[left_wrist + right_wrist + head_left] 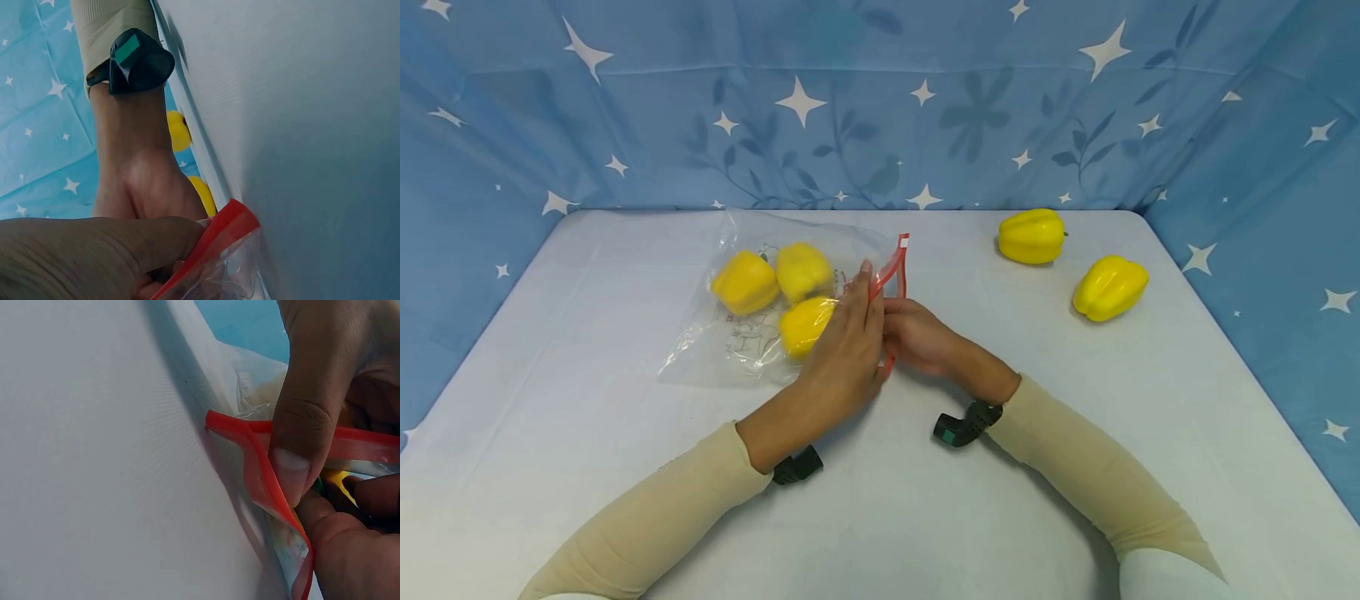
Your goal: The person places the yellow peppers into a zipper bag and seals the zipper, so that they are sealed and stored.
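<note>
A clear zip bag (pixel 748 350) with a red-edged mouth lies on the table. Inside it are three yellow bell peppers (pixel 745 283), one partly covered by my left hand (pixel 846 346). That hand lies over the mouth with long fingers pointing away; its thumb hooks over the red rim (pixel 359 444) in the right wrist view. My right hand (pixel 917 333) is at the same mouth from the right, fingers curled at the rim, its fingertips partly hidden. In the right wrist view, the left thumb (pixel 303 437) comes right up to the right hand's fingers (pixel 340 540).
Two more yellow bell peppers lie at the right back, one near the far edge (pixel 1032 237) and one closer to the right edge (pixel 1110 288). A white cloth covers the table (pixel 880 517). Behind hangs a blue curtain (pixel 880 50) with stars.
</note>
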Demonstrator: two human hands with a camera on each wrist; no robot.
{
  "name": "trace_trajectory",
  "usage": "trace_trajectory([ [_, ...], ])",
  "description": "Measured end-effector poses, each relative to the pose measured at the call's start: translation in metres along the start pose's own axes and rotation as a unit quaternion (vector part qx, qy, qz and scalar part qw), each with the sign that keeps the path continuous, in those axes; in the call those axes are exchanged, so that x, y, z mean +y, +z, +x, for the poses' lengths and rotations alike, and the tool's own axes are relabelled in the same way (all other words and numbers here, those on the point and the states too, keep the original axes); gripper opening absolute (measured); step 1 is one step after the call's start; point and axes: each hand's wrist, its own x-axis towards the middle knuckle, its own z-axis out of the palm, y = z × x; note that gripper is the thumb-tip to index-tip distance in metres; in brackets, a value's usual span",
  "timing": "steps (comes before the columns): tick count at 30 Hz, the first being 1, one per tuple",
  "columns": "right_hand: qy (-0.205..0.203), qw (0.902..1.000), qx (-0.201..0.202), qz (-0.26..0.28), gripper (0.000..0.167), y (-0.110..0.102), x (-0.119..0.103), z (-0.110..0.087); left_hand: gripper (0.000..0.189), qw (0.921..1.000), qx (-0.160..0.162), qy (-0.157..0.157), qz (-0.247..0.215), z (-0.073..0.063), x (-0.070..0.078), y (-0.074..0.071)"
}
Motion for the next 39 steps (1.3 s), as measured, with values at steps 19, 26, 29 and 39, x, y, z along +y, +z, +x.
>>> trace_trajectory([
  [19, 0.009, 0.9998, -0.008, -0.018, 0.039, -0.013, 0.006, 0.009, 0.110, 0.9989, -0.042, -0.018, -0.010, -0.001, 0.001, -0.001],
  [26, 0.012, 0.9982, -0.007, -0.058, 0.039, -0.021, 0.002, 0.005, 0.109, 0.9992, -0.037, -0.016, 0.000, -0.001, 0.001, -0.001],
  [29, -0.002, 0.9900, -0.011, -0.141, 0.041, -0.029, -0.004, 0.002, 0.110, 0.9990, -0.041, -0.017, 0.001, -0.001, 0.001, 0.000],
  [39, -0.038, 0.9528, 0.046, -0.298, 0.040, -0.059, -0.032, -0.009, 0.113, 0.9985, -0.050, -0.021, 0.005, 0.000, 0.001, -0.001],
])
